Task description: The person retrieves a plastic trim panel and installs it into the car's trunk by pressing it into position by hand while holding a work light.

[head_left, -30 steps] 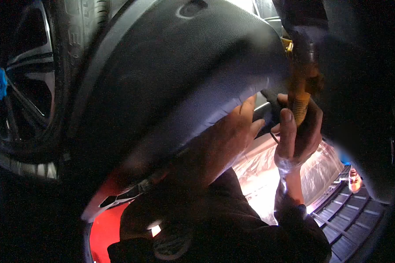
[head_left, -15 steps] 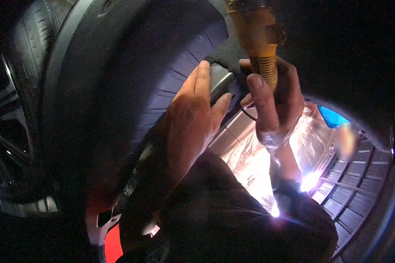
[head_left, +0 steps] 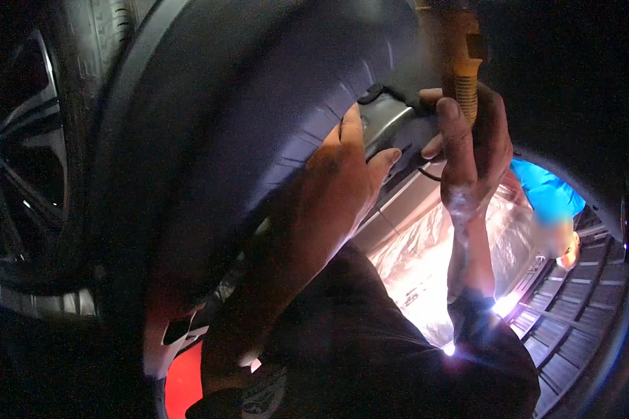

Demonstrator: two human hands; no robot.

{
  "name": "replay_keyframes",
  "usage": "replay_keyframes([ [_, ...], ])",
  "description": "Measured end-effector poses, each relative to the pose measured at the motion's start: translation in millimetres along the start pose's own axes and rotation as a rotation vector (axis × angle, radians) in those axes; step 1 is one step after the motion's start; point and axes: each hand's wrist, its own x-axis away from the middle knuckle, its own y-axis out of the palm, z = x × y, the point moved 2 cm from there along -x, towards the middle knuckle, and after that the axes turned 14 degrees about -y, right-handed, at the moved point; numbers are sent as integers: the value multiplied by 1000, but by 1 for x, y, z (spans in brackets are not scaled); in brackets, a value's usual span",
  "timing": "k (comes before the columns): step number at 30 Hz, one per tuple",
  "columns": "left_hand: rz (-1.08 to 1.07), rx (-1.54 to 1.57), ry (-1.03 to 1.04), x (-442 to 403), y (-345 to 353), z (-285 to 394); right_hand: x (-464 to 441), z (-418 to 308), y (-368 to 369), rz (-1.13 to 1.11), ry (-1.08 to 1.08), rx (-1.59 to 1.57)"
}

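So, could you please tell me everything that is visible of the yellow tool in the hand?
The yellow tool looks like plastic, roughly cylindrical, with a closely ribbed lower section and a dark part at its side. It is nearly upright in the picture, ribbed end down, held by the right hand, thumb in front. Its upper end, near the picture's top edge, is dim.

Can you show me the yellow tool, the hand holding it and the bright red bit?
Yellow tool (head_left: 458, 59): head view, on its body above the ridges.
Right hand (head_left: 485, 146): head view, middle of the hand.
Bright red bit (head_left: 184, 383): head view, middle of its surface.
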Motion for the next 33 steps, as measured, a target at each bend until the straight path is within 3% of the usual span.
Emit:
replay_keyframes([
  [6,33,107,166,0,0,-2,1,-3,6,55,2,13],
  [12,39,159,125,-7,14,-10,6,7,19,96,-30,-19],
  [16,23,-53,124,-30,32,5,3,33,13,111,47,-91],
  [17,83,-56,222,-31,44,-4,4,36,6,71,66,-38],
  [20,210,-47,421,-30,68,-19,18,58,13,64,-216,131],
  [23,201,-69,417,-26,90,-27,26,78,18,66,-674,349],
  [24,100,-73,333,-28,96,7,19,91,-11,101,-818,427],
  [26,94,-149,258,-27,98,2,25,93,-5,95,-931,529],
  [28,-3,-152,151,-26,104,6,31,101,-7,84,-893,539],
  [32,-70,-77,232,-39,98,13,21,109,-4,210,-902,481],
  [33,-103,-119,151,-31,86,28,18,111,-3,232,-886,468],
])
